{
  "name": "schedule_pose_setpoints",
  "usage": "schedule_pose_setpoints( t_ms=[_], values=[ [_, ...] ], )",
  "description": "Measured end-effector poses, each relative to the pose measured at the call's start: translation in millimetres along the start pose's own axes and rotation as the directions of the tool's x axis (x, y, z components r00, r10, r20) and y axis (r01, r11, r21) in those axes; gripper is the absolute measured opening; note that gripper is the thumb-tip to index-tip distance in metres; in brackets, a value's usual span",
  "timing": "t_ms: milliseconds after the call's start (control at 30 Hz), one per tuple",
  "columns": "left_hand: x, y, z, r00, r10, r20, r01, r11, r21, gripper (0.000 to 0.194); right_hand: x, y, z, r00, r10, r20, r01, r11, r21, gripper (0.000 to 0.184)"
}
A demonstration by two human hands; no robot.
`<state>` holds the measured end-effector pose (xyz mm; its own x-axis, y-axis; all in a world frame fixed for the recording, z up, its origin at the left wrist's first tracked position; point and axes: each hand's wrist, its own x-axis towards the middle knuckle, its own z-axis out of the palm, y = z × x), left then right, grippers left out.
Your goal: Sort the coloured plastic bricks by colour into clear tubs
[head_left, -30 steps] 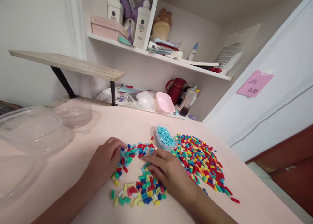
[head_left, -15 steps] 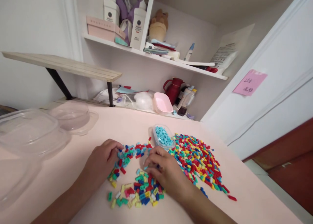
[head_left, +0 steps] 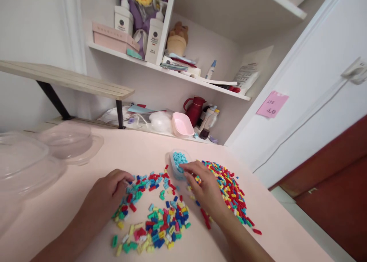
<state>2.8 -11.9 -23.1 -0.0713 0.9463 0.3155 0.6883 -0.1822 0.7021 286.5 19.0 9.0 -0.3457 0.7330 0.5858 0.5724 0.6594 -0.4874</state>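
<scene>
My right hand point(head_left: 205, 187) is over the near right rim of a small clear plastic tub point(head_left: 172, 166) filled with light blue toy building bricks point(head_left: 179, 157). Its index finger and thumb are apart at the bricks, and I see nothing held between them. My left hand point(head_left: 110, 193) rests at the left end of a loose band of mixed small bricks point(head_left: 140, 185). Its fingers are curled in, and what they hold, if anything, is hidden. Nearer to me lies a cluster of yellow, green, blue and red bricks point(head_left: 163, 227).
A large heap of mixed bricks point(head_left: 229, 189) spreads to the right, partly behind my right hand. Clear plastic containers point(head_left: 25, 159) stand on the left of the pink tabletop point(head_left: 126, 143). At the back are a pink bowl point(head_left: 182, 125) and a red jug point(head_left: 195, 110).
My right hand has moved up from the near cluster to the tub of light blue bricks, and its fingers have spread. My left hand stays by the brick band. The view has shifted slightly.
</scene>
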Motion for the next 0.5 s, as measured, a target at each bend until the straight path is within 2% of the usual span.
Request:
schedule_pose_setpoints(
  t_ms=[167,267,367,500],
  values=[
    [-2.7,8.3,-2.8,0.999,-0.033,0.022,0.033,0.999,0.001,0.028,-11.9,-30.8,22.1,0.957,-0.188,0.22,0.176,0.982,0.073,0.027],
    [-2.9,12.6,-2.6,0.999,-0.035,0.03,0.035,0.999,0.009,0.029,-14.3,-36.4,33.0,0.919,-0.258,0.299,0.254,0.966,0.053,0.03],
    [-3.1,15.1,-2.4,0.999,-0.035,0.033,0.034,0.999,0.023,0.028,-14.2,-32.0,42.1,0.896,-0.264,0.357,0.286,0.958,-0.01,0.036],
    [-4.3,16.6,-3.4,0.997,-0.054,0.051,0.053,0.998,0.018,0.029,-13.7,-24.4,49.5,0.898,-0.233,0.372,0.278,0.958,-0.072,0.033]
  ],
)
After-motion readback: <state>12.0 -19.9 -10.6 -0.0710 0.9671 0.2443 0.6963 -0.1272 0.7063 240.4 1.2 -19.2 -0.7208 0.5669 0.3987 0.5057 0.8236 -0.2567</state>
